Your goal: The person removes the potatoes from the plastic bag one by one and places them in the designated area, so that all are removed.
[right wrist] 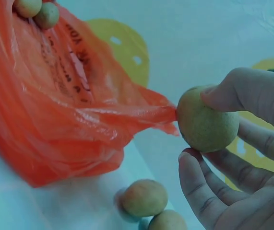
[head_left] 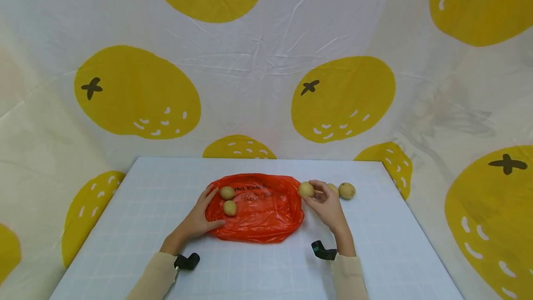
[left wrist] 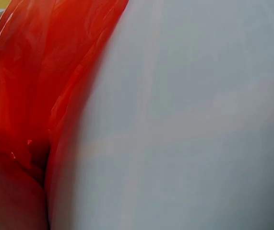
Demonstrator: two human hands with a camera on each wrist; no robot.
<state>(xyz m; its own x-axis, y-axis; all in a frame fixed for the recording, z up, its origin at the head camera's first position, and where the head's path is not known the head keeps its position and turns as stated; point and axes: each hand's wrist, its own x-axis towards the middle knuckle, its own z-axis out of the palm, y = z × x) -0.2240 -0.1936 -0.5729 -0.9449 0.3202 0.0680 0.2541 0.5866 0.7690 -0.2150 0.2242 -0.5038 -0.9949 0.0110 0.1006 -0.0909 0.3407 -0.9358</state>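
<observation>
A red plastic bag (head_left: 266,212) with dark print lies spread on the table, two small round potatoes (head_left: 230,208) on its left part. My left hand (head_left: 195,219) is at the bag's left end, thumb and fingers spread apart along its edge; red film fills much of that side in the left wrist view (left wrist: 41,72). Just off the bag's right end, my right hand (head_left: 326,205) pinches a potato (right wrist: 206,122) between thumb and fingertips. In the right wrist view a twisted corner of the bag (right wrist: 151,112) reaches toward this potato.
Two more potatoes lie side by side on the table right of my right hand, the outer one (head_left: 347,190) in plain sight, the other (head_left: 332,190) partly behind the fingers. The white table (head_left: 374,253) ends at a fruit-printed cloth (head_left: 258,105) behind.
</observation>
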